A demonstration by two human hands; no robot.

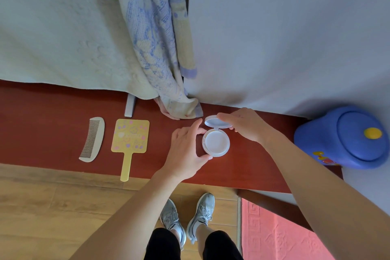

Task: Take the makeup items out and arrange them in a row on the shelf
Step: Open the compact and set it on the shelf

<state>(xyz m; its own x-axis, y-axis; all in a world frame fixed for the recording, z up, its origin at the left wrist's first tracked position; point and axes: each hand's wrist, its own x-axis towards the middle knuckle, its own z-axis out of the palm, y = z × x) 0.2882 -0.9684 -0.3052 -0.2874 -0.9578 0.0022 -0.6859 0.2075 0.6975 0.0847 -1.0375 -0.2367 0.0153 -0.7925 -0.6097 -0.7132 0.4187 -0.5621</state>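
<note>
A round white compact [216, 142] lies open on the red-brown shelf [52, 131], its lid tipped up at the far side. My left hand [186, 150] grips the compact's base between thumb and fingers. Fingers of my right hand [247, 125] curl over the raised lid's rim. To the left lie a yellow hand mirror [129, 139], face down with its handle over the shelf's front edge, and a pale comb [92, 139], side by side in a row.
A blue lidded container [354, 137] with a yellow knob stands at the shelf's right end. A blue-patterned cloth [160, 48] hangs down onto the shelf's back edge between pale sheets. Below are wooden floor, my shoes and a pink mat [274, 232].
</note>
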